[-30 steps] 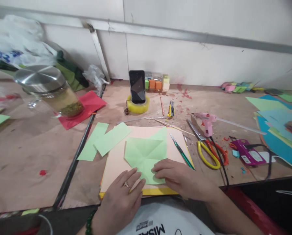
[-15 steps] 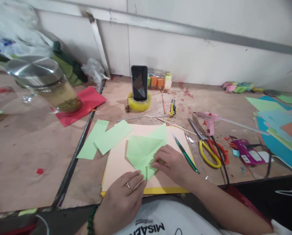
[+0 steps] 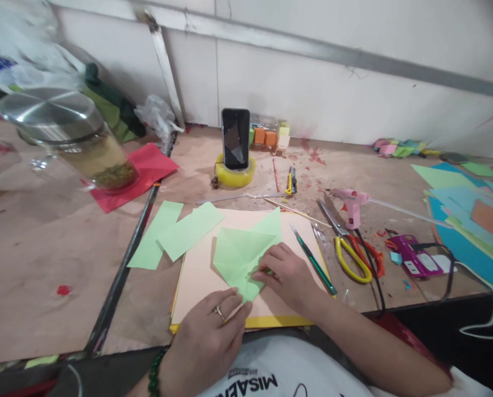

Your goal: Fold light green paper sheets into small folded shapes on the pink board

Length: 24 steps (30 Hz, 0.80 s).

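A folded light green sheet of paper (image 3: 242,248) lies on a stack of pale peach paper (image 3: 203,278) with a yellow bottom edge. My right hand (image 3: 290,275) is closed at the lower right side of the green sheet, thumb and forefinger pinching its edge. At the sheet's bottom point, my left hand (image 3: 213,331) has thumb and finger on either side of the tip, holding it. Creases run through the lower part of the sheet. Two more light green paper pieces (image 3: 155,237) overlap to the left. Right of my right hand lies a green craft knife (image 3: 312,259).
Scissors (image 3: 352,259), a pink glue gun (image 3: 352,204) and a purple power strip (image 3: 416,256) lie to the right, near coloured paper sheets (image 3: 449,220). A phone (image 3: 235,138) leans in a yellow tape roll (image 3: 242,175). A glass jar (image 3: 93,157) stands on red paper (image 3: 155,165).
My right thumb and forefinger have shifted slightly left over the sheet's lower edge, and the slit of shadow near the bottom tip has narrowed. My left thumb has moved slightly right.
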{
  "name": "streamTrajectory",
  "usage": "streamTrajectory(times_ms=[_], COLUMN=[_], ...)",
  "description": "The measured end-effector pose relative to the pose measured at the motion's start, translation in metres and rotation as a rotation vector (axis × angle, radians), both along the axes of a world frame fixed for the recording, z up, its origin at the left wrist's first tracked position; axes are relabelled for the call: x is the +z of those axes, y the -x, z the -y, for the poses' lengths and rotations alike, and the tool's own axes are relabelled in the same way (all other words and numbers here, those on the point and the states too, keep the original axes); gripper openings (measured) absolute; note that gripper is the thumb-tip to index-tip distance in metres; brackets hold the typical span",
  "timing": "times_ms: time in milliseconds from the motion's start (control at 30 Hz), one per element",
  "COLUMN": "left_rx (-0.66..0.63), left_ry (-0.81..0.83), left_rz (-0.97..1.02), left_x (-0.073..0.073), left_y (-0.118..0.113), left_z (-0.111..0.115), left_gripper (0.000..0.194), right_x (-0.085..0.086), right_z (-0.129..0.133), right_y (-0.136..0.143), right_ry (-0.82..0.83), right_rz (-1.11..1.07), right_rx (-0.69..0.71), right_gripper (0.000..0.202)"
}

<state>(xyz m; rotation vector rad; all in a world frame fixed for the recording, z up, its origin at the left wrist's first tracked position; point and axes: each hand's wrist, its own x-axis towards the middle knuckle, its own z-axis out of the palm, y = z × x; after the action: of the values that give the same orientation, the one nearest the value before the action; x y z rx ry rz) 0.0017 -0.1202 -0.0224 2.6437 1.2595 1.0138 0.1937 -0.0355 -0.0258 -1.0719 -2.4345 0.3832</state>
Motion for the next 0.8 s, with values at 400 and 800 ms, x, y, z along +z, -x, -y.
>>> streamTrajectory(times_ms=[400,800], left_rx=[-0.002,-0.01], left_ry=[0.004,0.02], left_rz=[-0.04,-0.107], left_x=[0.0043,-0.0001], left_y=[-0.0018,-0.0036], left_z=[-0.0015,0.0025], left_gripper=[0.024,0.027], right_x=[-0.0059,-0.0074], right_z=[-0.0003,0.0001], right_y=[0.0007,0.0033], right_ry=[-0.058,-0.069], right_rz=[-0.016,0.034], right_rx=[-0.001,-0.027], right_gripper=[0.02,0.019])
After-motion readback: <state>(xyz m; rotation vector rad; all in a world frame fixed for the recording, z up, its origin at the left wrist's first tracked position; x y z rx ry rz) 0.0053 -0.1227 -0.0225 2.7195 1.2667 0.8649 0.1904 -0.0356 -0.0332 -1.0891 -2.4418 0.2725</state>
